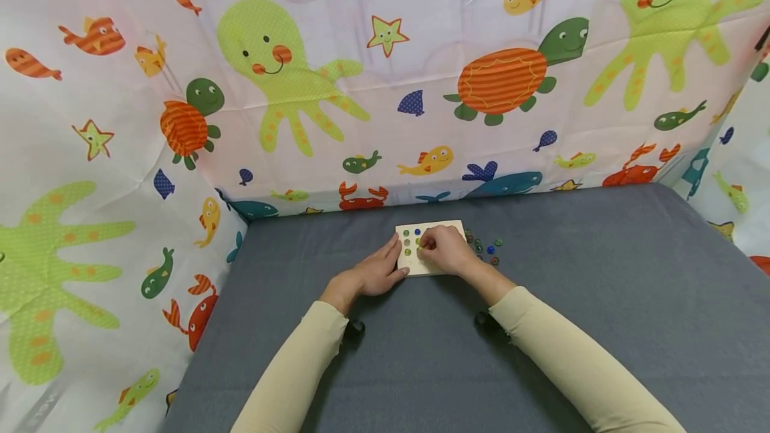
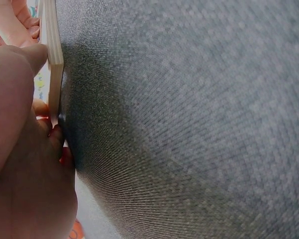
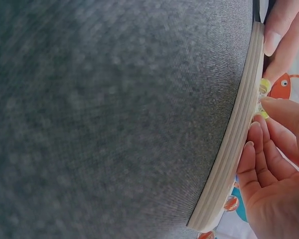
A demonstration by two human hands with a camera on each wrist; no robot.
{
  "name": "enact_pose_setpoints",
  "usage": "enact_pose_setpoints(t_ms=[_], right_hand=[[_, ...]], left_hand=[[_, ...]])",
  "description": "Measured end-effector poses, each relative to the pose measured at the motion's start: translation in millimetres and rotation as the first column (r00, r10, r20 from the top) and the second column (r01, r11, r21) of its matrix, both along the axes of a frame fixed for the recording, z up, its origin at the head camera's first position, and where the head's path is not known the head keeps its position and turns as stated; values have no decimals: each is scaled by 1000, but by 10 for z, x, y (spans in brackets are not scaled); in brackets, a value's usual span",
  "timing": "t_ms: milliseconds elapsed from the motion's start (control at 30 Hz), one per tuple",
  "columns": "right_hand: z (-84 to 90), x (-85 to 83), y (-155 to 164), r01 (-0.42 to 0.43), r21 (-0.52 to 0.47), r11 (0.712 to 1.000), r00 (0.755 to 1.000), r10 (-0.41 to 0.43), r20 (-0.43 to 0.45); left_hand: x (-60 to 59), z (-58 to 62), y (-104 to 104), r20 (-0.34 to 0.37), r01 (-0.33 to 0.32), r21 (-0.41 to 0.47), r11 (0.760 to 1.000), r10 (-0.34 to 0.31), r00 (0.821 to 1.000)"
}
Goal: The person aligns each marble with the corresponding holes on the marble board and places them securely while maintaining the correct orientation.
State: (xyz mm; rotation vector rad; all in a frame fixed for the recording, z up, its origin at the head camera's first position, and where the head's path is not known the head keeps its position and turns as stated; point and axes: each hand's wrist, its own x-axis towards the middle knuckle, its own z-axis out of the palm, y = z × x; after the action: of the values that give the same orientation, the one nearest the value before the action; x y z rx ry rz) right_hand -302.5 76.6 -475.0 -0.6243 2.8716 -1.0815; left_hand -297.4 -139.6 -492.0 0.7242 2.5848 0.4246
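Pale wood was the material of the board [image 1: 415, 266], which lay flat on the grey, cloth-covered desk [image 1: 391, 373]. My left grip [image 1: 375, 272] was spread at its left side, the fingers rather straight along the edge and the thumb at the near corner. My right grip [image 1: 448, 250] was over the board, thumb and finger pinching a yellowish marble [image 3: 262, 115]. The fingertips covered part of it, so I could not tell whether it was already seated or held just above the wood.

I judged that several things could go wrong. The marble was round and looked smooth; if the pinch had loosened too early, or with a sideways push, it could have rolled across the board and struck its neighbours. A green marble [image 1: 406, 233] and a blue marble [image 1: 418, 232] sat there near my right fingers, and a careless knuckle could have disturbed them. The second cause was the board itself: my left grip steadied it at one side only, so an uneven pressure might have made it slide or tilt. Lastly, the loose marbles [image 1: 490, 250] lay on the desk just beyond the right edge, near my right wrist, and a wide movement of it could have scattered them.
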Motion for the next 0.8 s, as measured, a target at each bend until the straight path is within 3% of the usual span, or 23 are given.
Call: enact_pose_setpoints(t_ms=[800], right_hand=[[30, 24, -17, -10, 32, 999, 1000, 10, 12]], left_hand=[[-1, -10, -3, -5, 4, 1, 1000, -4, 1000]])
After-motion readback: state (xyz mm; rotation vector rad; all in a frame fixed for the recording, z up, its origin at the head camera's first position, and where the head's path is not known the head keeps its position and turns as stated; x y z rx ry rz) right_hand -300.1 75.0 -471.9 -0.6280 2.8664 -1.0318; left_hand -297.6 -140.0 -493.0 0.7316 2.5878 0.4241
